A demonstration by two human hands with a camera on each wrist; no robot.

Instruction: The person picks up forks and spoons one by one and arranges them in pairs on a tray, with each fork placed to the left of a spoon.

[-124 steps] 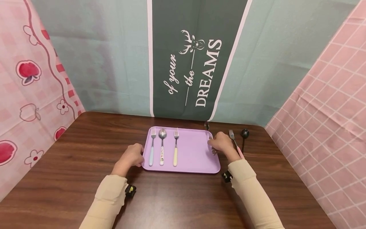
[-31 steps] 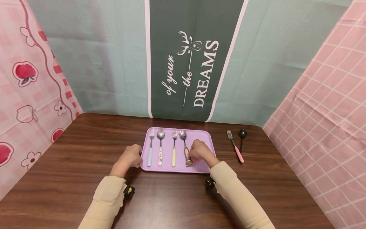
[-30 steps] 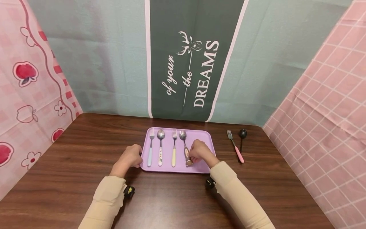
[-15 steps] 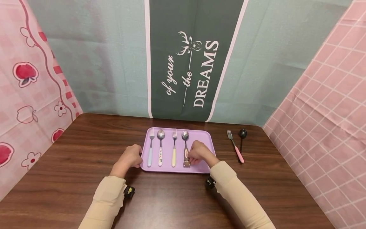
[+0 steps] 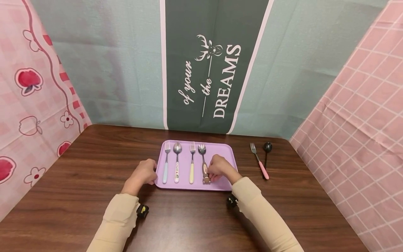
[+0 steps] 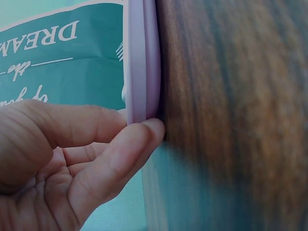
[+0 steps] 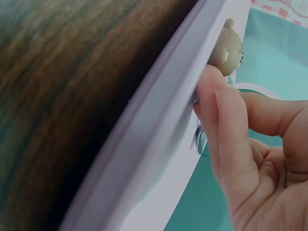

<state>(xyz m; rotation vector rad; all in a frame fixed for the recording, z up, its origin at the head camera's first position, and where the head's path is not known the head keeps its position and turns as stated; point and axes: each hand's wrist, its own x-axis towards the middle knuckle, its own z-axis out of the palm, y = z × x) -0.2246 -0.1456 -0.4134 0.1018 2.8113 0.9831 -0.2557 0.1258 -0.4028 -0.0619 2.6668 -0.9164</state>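
1. Right hand (image 5: pixel 218 167): narrow grip, fingertips pinching the brown-handled spoon (image 5: pixel 205 168) near the handle's bear-shaped end (image 7: pixel 228 50); bowl points away from the person, beyond the grip.
2. That spoon is over the right half of the lilac tray (image 5: pixel 185 168); cannot tell whether its whole length touches the surface.
3. Left hand (image 5: pixel 145 171): narrow grip too, tray's left rim held between the fingertips, as the left wrist view shows.
4. Just left of the right-hand grip and its spoon: yellow-handled fork (image 5: pixel 191 171). Farther left, white patterned-handled spoon (image 5: pixel 177 171), then blue-handled fork (image 5: pixel 165 171), closest to the left-hand grip. All three lie on the tray, heads away from the person.
5. Well right of the right-hand grip, off the tray on the wooden table (image 5: pixel 189 220): pink-handled fork (image 5: pixel 262 168) and black spoon (image 5: pixel 267 147), handles crossing.
6. Beyond both grips: hanging cloth (image 5: pixel 214 77) lettered "DREAMS".
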